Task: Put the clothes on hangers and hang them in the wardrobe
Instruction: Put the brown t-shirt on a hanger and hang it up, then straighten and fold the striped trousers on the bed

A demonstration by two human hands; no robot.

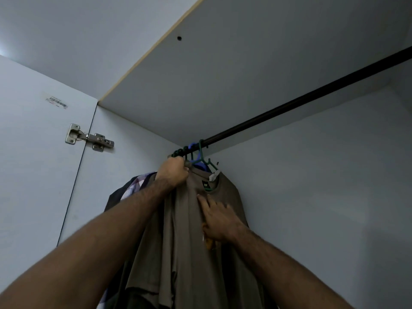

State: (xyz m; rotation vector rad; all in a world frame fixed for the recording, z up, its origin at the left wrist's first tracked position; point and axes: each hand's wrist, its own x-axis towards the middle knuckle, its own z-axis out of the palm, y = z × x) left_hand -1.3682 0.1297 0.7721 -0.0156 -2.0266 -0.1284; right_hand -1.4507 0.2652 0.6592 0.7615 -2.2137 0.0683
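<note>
The brown shirt (pixel 182 230) hangs on a green hanger (pixel 204 158) hooked over the dark rail (pixel 289 105), at the rail's left end in the far corner of the wardrobe. The left hand (pixel 174 172) is raised just under the rail, its fingers curled round the shirt's shoulder fabric next to the hanger hooks. The right hand (pixel 217 219) lies lower on the shirt's front below the collar, fingers straight and spread, touching the cloth. A blue hanger (pixel 196 160) sits beside the green one. A checked shirt (pixel 139 182) hangs left of the brown one. A metal hinge (pixel 89 138) joins the open door (pixel 33 152) on the left.
</note>
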